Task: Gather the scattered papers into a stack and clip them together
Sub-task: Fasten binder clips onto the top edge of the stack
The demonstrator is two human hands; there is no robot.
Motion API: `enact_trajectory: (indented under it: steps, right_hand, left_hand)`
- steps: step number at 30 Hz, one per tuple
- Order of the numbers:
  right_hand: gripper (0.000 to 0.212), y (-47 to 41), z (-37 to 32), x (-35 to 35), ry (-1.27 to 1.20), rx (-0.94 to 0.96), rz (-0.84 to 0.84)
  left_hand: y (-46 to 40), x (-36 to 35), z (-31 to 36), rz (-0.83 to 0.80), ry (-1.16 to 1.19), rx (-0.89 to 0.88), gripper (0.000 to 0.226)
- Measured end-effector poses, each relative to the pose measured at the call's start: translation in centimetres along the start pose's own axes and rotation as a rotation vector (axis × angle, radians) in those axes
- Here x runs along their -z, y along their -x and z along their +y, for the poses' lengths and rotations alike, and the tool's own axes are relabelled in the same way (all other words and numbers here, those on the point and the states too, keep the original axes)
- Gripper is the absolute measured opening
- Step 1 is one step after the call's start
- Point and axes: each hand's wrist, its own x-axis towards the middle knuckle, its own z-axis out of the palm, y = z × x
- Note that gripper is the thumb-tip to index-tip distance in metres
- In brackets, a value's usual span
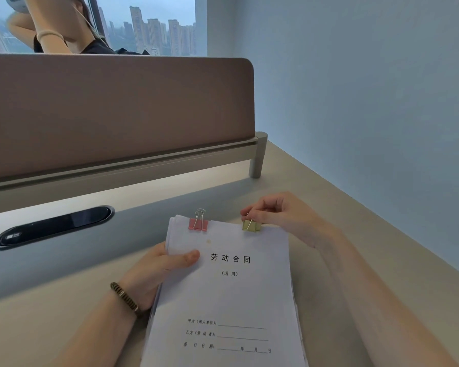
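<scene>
While the stack of papers [231,292] lies on the beige tabletop [329,207] at about six o'clock in the view, both hands are on it. The left hand [157,271] grips the stack's left edge from eight o'clock, thumb [188,256] pressed flat on the printed cover sheet and the other fingers hidden beneath the pages. A dark beaded bracelet [124,299] circles that wrist. The right hand [278,210], reaching in from four o'clock, has its fingers curled and pinches the wire handle of a yellow binder clip [251,225], which sits clamped on the stack's top edge near the right corner. A pink binder clip [198,223] is clamped on the same edge further left, at roughly eleven o'clock of the stack, its wire handles standing upright and untouched. The sheets look roughly squared, with slight fanning along the left and right sides. At nine o'clock a dark oval cable port [53,226] is set into the tabletop. A brown divider panel [117,109] runs across at twelve o'clock, and another person's arm and shoulder [51,30] show above it against a window.
</scene>
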Motion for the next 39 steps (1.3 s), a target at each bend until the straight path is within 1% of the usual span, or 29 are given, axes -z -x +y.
enact_trajectory:
  steps: [6, 9, 11, 13, 17, 19, 22, 26, 29, 32, 36, 39]
  right_hand:
    - [0.016, -0.5, 0.3, 0.0, 0.035, -0.019, -0.014]
    - [0.003, -0.5, 0.4, 0.0, -0.008, 0.016, 0.000]
    - [0.014, -0.4, 0.4, 0.0, -0.061, 0.023, -0.003]
    - [0.015, -0.3, 0.3, 0.2, -0.057, 0.005, 0.008]
    - [0.008, -0.2, 0.3, 0.4, -0.009, -0.011, -0.001]
    - [0.006, -0.2, 0.3, 0.4, 0.002, -0.007, 0.021]
    - [0.003, -0.3, 0.3, 0.3, -0.006, 0.006, 0.052]
    - [0.017, -0.3, 0.3, 0.3, -0.065, 0.040, 0.085]
    - [0.015, -0.4, 0.5, 0.3, -0.045, 0.066, 0.088]
    - [0.012, -0.4, 0.6, -0.1, -0.025, 0.113, 0.102]
    - [0.010, -0.5, 0.8, -0.6, -0.052, 0.173, 0.143]
    - [0.013, -0.6, 0.7, -0.9, -0.045, 0.192, 0.154]
  left_hand:
    - [-0.3, 0.2, -0.2, -0.015, 0.005, -0.008, 0.040]
    - [-0.3, 0.2, -0.3, -0.010, 0.012, -0.010, 0.037]
    - [-0.4, 0.2, -0.3, -0.009, 0.014, -0.010, 0.036]
    - [-0.4, 0.2, -0.3, 0.001, 0.011, -0.009, 0.039]
    - [-0.3, 0.3, -0.3, 0.009, -0.007, -0.006, 0.047]
    - [-0.4, 0.4, -0.4, 0.003, -0.016, -0.010, 0.051]
    - [-0.5, 0.2, -0.5, 0.013, -0.028, -0.029, 0.049]
    - [-0.7, -0.1, -0.8, 0.068, -0.072, -0.096, 0.053]
    - [-0.9, -0.5, -1.0, 0.126, -0.159, -0.139, 0.043]
    - [-1.0, -0.9, -1.0, 0.147, -0.223, -0.177, 0.041]
    - [-0.8, -0.6, -0.8, 0.141, -0.187, -0.160, 0.041]
    - [-0.6, -0.3, -0.6, 0.124, -0.130, -0.129, 0.040]
